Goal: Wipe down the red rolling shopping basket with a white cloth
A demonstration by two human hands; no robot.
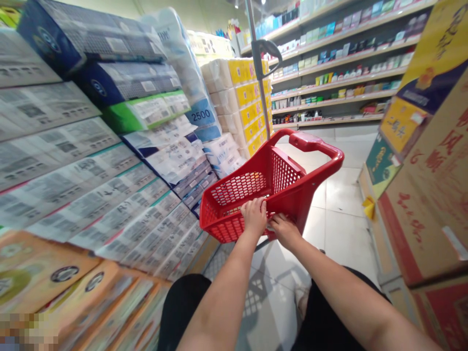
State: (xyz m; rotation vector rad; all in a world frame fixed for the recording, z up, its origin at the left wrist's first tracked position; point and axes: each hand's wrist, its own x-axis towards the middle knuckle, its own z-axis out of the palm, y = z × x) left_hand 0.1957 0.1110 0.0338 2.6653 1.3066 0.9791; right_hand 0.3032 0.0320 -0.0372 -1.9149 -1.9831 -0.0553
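Note:
A red plastic shopping basket [281,183] with mesh walls and a thick red handle hangs tilted in front of me, above the tiled floor. My left hand [254,216] grips its near rim, fingers curled over the edge. My right hand [283,229] holds the same near edge a little lower and to the right, fingers wrapped under it. The basket looks empty. A grey pole with a handle [261,53] rises behind the basket.
Stacked packs of tissue and paper [109,161] fill the left side, with yellow packs [248,102] further back. Cardboard boxes [427,161] line the right. Shelves of small goods [340,73] stand at the far end of the white tiled aisle [343,204].

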